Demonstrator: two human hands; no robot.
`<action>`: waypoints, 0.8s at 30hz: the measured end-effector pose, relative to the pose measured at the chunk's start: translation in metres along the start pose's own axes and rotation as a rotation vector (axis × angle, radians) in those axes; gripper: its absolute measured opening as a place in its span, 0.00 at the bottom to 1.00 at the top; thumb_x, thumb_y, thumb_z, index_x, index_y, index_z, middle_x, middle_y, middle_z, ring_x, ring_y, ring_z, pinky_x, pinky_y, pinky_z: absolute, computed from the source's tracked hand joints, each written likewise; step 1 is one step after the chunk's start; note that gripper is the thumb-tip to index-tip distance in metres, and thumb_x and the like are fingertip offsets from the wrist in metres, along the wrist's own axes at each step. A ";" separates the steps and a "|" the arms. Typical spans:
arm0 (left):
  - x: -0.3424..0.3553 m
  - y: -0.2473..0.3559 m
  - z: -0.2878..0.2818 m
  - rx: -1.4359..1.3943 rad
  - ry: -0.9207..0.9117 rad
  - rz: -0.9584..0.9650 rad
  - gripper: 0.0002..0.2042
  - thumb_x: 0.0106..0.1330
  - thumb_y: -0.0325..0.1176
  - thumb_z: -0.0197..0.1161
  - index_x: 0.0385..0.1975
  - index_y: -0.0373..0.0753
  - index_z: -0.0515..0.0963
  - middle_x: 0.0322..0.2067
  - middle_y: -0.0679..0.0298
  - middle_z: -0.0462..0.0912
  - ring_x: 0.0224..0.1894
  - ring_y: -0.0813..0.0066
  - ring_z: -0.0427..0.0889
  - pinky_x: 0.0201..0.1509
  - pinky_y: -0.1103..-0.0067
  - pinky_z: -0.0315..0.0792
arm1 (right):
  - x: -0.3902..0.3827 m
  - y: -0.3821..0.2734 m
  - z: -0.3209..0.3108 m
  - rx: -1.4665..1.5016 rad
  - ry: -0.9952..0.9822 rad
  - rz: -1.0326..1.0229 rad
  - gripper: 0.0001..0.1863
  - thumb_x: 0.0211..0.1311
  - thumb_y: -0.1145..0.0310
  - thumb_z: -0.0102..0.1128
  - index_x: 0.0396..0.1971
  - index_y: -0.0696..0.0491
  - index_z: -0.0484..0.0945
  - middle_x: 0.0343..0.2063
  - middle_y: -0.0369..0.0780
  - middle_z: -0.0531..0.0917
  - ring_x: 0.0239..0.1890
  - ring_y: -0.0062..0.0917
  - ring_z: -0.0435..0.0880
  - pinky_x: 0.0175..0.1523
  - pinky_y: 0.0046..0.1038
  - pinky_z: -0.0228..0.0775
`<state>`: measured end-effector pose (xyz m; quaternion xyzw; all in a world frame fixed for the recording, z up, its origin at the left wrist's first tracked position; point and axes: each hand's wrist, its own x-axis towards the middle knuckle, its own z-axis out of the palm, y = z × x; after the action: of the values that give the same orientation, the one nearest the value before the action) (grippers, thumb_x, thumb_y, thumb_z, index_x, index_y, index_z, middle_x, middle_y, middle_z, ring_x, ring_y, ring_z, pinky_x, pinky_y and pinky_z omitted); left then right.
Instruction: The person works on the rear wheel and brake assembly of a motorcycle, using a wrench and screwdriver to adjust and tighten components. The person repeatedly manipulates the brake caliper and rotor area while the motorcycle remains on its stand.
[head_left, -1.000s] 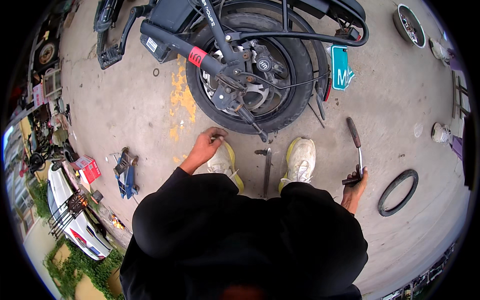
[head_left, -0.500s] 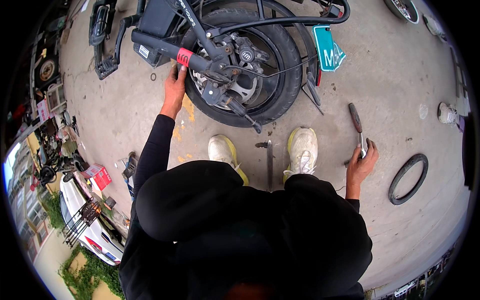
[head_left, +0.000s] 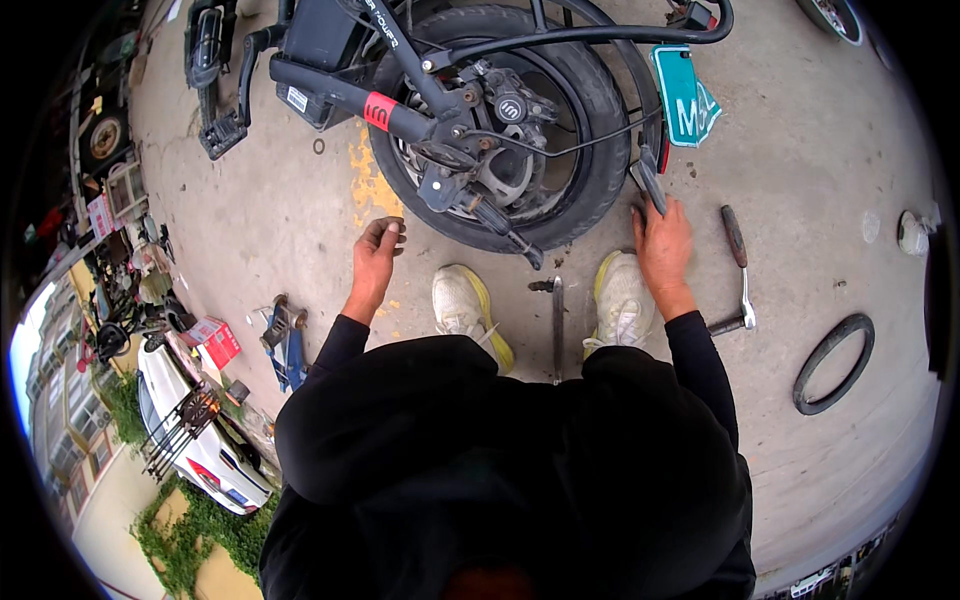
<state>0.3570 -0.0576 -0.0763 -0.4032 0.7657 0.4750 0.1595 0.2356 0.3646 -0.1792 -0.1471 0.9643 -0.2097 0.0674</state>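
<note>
My left hand (head_left: 372,262) is low beside the left of the black wheel (head_left: 590,120), its fingers loosely bent, with nothing visible in them. My right hand (head_left: 662,250) is at the lower end of a dark rear-guard piece (head_left: 650,180) right of the wheel, fingers curled on something I cannot make out. A two-wheeler's frame (head_left: 420,80) lies over the wheel, with a brake disc and bolted fittings. A long-handled wrench (head_left: 735,235) with a dark crosspiece lies right of my right hand. A metal bar (head_left: 557,330) lies between my shoes.
A torn teal plate (head_left: 685,95) hangs at the rear. A tyre ring (head_left: 835,365) lies right, a blue jack (head_left: 282,340) left. Beyond are a red-white box (head_left: 215,342), a white car (head_left: 200,440), a metal bowl (head_left: 835,15) and a shoe (head_left: 912,235).
My right hand has let go of the wrench and moved up-left to the piece beside the wheel. My left hand has dropped away from the wheel's frame since half a second ago.
</note>
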 end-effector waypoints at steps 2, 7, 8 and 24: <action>0.016 0.017 -0.009 0.003 0.102 0.030 0.19 0.77 0.44 0.57 0.56 0.35 0.77 0.50 0.61 0.82 0.51 0.72 0.80 0.54 0.72 0.76 | -0.001 0.008 0.010 -0.020 0.022 0.004 0.11 0.61 0.68 0.65 0.40 0.57 0.78 0.39 0.43 0.79 0.41 0.40 0.80 0.42 0.42 0.76; 0.073 0.060 -0.011 0.050 0.122 0.195 0.28 0.77 0.48 0.56 0.66 0.30 0.68 0.59 0.53 0.78 0.58 0.68 0.78 0.57 0.72 0.76 | 0.001 0.010 0.010 -0.206 -0.014 0.053 0.09 0.60 0.73 0.59 0.40 0.54 0.76 0.36 0.40 0.77 0.40 0.35 0.82 0.38 0.34 0.79; 0.079 0.070 -0.008 0.046 0.116 0.205 0.29 0.77 0.49 0.56 0.67 0.30 0.67 0.59 0.53 0.77 0.59 0.68 0.77 0.57 0.73 0.75 | 0.000 0.008 0.008 -0.266 -0.015 0.051 0.08 0.60 0.73 0.58 0.40 0.54 0.75 0.35 0.40 0.77 0.40 0.34 0.82 0.37 0.33 0.80; -0.047 0.020 0.061 0.149 -1.149 -0.167 0.16 0.78 0.36 0.58 0.57 0.32 0.77 0.52 0.61 0.83 0.57 0.71 0.80 0.66 0.75 0.70 | -0.051 0.041 -0.013 0.103 -0.045 0.279 0.05 0.71 0.75 0.52 0.44 0.57 0.70 0.34 0.53 0.80 0.35 0.51 0.83 0.36 0.47 0.74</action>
<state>0.3624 0.0211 -0.0649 -0.1278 0.5535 0.5479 0.6141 0.2705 0.4216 -0.1812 -0.0126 0.9616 -0.2439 0.1248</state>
